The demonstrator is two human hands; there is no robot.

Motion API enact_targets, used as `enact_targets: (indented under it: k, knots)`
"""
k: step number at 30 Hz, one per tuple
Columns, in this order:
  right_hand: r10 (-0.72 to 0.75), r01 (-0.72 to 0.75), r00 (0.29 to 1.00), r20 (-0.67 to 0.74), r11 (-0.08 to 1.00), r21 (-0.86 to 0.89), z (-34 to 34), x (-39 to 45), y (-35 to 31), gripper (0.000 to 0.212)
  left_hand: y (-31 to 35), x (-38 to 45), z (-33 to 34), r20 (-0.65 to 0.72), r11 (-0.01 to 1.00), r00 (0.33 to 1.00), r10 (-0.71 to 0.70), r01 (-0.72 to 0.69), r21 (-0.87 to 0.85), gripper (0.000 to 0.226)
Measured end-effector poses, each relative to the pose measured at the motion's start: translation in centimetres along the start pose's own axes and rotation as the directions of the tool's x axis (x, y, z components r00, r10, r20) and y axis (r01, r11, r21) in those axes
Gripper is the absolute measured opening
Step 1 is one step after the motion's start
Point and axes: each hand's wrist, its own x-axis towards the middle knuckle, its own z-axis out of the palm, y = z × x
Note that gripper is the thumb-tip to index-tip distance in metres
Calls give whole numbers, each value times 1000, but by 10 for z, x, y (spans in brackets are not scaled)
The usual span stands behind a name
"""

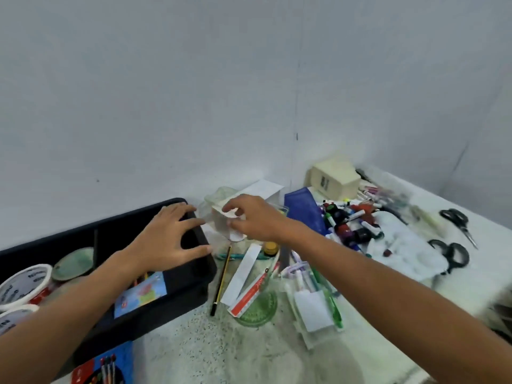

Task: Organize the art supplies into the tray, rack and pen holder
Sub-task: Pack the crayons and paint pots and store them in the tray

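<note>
Black tray [194,275] at left, yellow-and-black striped pencil [220,281] lying beside it, translucent green protractor [259,309], red-and-white ruler [250,293], blue pouch [303,209], cream box [333,177], two black-handled scissors [457,221], white speckled surface [221,353], pale grey wall [194,92]

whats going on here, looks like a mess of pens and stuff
A person is sorting art supplies on a speckled counter. Their left hand rests with spread fingers on the corner of a black tray, while the right hand pinches a small white object beside it. A pencil, markers and scissors lie unsorted.
</note>
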Motion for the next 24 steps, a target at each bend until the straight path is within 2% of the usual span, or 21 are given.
enact_targets:
  k: [4, 9, 14, 19, 24]
  knots:
    - [99, -102, 993, -67, 994, -44, -51, -34, 60, 34, 57, 63, 13, 24, 992, 993, 113, -112, -56, 82]
    - [222, -229, 959, -174, 973, -26, -107, -87, 144, 32, 141, 133, 35, -16, 962, 971, 237, -237, -134, 73]
    - [291, -301, 929, -229, 954, -10, -162, -134, 234, 27, 224, 203, 66, 15, 949, 964, 264, -257, -183, 78]
    - [337, -354, 904, -262, 935, -17, -207, -163, 324, 25, 293, 266, 108, 44, 938, 963, 267, -249, -239, 59]
    - [430, -445, 892, -137, 890, -101, -214, -181, 400, 44, 334, 314, 144, 108, 952, 974, 198, -165, -259, 55]
